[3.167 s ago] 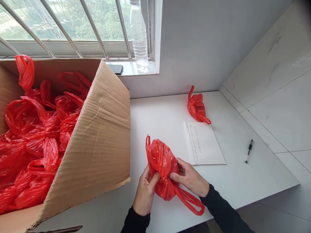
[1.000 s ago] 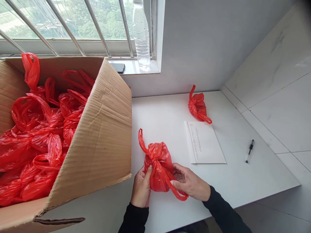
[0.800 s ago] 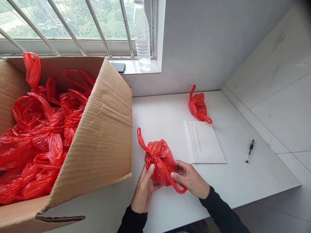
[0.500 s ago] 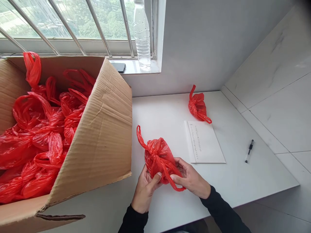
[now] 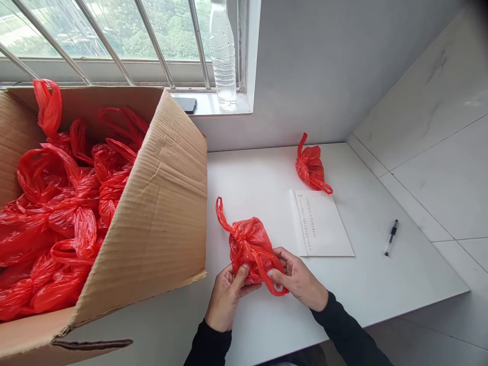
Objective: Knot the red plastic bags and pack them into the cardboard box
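Note:
Between my two hands is a knotted red plastic bag (image 5: 253, 239), with one looped handle pointing up to the left and another hanging toward me. My left hand (image 5: 227, 297) grips its lower left side, thumb on top and fingers underneath. My right hand (image 5: 299, 279) pinches the lower right side near the hanging handle. What the bag contains cannot be made out. A second tied red bag (image 5: 309, 165) lies farther back, touching the top edge of an open notebook (image 5: 328, 226) with a column of small handwriting.
On the left a large open cardboard box (image 5: 163, 203) holds several tied red bags (image 5: 76, 203). A black-capped pen (image 5: 391, 237) lies right of the notebook on the white table (image 5: 381, 284). On the windowsill stand a clear bottle (image 5: 223, 61) and a dark phone (image 5: 186, 105).
The held bag has shifted very slightly to the right, and its hanging handle has moved a little left and up. My left thumb sits a bit higher on the bag.

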{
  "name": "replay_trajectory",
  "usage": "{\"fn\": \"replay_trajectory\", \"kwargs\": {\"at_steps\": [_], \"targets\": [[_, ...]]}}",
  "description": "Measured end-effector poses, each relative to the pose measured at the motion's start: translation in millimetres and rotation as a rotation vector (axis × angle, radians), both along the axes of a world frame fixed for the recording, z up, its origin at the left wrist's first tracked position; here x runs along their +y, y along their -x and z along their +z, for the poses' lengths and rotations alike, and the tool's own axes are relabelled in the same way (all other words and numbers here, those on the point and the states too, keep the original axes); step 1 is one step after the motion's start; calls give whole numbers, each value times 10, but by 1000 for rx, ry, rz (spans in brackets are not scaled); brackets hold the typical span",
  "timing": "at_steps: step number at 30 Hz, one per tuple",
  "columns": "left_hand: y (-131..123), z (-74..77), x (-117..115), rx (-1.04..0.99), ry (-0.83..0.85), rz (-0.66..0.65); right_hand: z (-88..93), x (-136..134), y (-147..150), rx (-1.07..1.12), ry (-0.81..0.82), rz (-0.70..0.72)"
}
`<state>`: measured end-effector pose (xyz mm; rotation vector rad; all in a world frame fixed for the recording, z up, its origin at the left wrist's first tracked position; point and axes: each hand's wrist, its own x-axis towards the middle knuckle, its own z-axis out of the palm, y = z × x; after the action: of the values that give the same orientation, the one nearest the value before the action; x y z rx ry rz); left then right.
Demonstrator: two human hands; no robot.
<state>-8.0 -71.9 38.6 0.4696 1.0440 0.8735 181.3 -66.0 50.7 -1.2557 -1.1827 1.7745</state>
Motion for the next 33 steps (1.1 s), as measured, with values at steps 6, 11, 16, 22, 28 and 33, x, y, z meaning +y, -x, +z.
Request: {"fn": "replay_trajectory", "kwargs": {"at_steps": [6,11,16,22,28,33], "targets": [[13,-12,9,-34,3,1,-19,8,25,-1,-8,-4],[-30,104,1,-38,-53,-8,-4,19,14,-26,-19,5],[-25,57,15,11,-47,13,21,23,32,17,-65,-14],[0,0,16,-1,-4,-11,-55,3,31,-24,-17,-66],[2,47,-9,26,-114,-117,-72,28,-6,-77,-47,-66],[-8,24,14,70,-90,-83,-11,23,22,-30,-31,-59]]}}
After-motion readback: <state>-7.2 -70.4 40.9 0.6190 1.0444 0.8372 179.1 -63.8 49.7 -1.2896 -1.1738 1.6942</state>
